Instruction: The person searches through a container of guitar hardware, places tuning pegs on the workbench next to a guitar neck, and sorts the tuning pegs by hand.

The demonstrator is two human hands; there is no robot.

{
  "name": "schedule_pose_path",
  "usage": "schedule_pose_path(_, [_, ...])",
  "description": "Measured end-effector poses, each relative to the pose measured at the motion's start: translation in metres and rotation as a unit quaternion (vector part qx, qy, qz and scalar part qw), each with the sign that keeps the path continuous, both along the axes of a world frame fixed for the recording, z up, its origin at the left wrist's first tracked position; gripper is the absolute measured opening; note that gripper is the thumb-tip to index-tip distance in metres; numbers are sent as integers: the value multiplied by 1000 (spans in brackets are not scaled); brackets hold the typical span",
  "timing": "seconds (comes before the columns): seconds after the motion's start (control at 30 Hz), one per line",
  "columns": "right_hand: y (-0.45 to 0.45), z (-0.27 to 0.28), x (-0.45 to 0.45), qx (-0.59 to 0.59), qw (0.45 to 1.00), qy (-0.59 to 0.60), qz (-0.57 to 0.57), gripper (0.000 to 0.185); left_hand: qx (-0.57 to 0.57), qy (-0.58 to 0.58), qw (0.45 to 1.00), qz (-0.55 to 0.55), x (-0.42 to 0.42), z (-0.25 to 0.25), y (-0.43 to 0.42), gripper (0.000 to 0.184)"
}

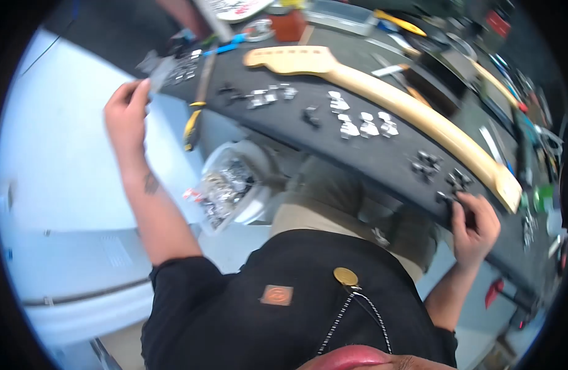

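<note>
My left hand (126,116) is raised at the left end of the bench, fingers closed on a clear plastic bag (161,69). Over the bench's right front edge, my right hand (476,227) pinches a dark guitar tuning machine (445,197) between thumb and fingers. Just behind that hand lie more dark tuning machines (458,179), with another dark cluster (426,164) to their left. A pale wooden guitar neck (398,98) stretches diagonally across the bench. Shiny metal tuning machines (368,125) lie in front of it, and a further row (270,96) sits near the headstock.
A yellow-and-black screwdriver (192,126) juts over the bench's front edge. Below it stands a white bin (254,213) filled with small plastic bags. A clear plastic box (339,17) and various hand tools crowd the back and right of the bench.
</note>
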State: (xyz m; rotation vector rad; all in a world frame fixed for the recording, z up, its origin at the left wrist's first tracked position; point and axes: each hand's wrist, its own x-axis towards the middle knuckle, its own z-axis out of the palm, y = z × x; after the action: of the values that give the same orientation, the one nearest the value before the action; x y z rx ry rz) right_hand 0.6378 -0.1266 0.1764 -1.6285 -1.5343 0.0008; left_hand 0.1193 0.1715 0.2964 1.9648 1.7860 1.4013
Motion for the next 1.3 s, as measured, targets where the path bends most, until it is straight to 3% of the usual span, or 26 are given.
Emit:
schedule_pose_path(0.13, [1,-7,5,-2,1000,6,9,16,-65,-89,994,-13,-33,-15,42,24])
schedule_pose_path(0.3, [1,-12,8,-5,1000,26,5,16,-122,18,989,-84,-3,-36,44,24])
schedule_pose_path(0.43, [-3,-14,13,0,999,35,10,17,-135,31,976,-167,15,-56,56,27])
schedule_pose_path(0.53, [-8,-22,20,29,994,106,18,22,-136,152,966,-159,43,-55,48,30])
schedule_pose_path(0.67, [-10,-21,21,38,996,80,3,28,-166,232,949,-135,59,-65,57,26])
schedule_pose_path(0.77, [-13,-24,23,35,994,102,6,28,-123,250,951,-134,59,-70,61,22])
schedule_pose_path(0.87, [-13,-24,22,47,992,114,3,27,-95,169,977,-89,68,-55,45,19])
schedule_pose_path(0.93, [-14,-28,22,71,990,118,-21,26,-32,97,985,-136,76,-41,23,19])
schedule_pose_path(1.03, [-20,-30,18,91,970,222,-47,23,-1,-56,964,-261,122,-23,-32,6])
schedule_pose_path(1.07, [-16,-29,18,120,962,246,-28,23,-37,-52,955,-291,140,-18,-53,5])
schedule_pose_path(1.2, [-9,-27,17,150,947,283,-17,21,17,74,883,-463,198,-33,-101,14])
schedule_pose_path(1.3, [-13,-30,17,155,946,285,-23,19,48,101,816,-568,240,-63,-140,16])
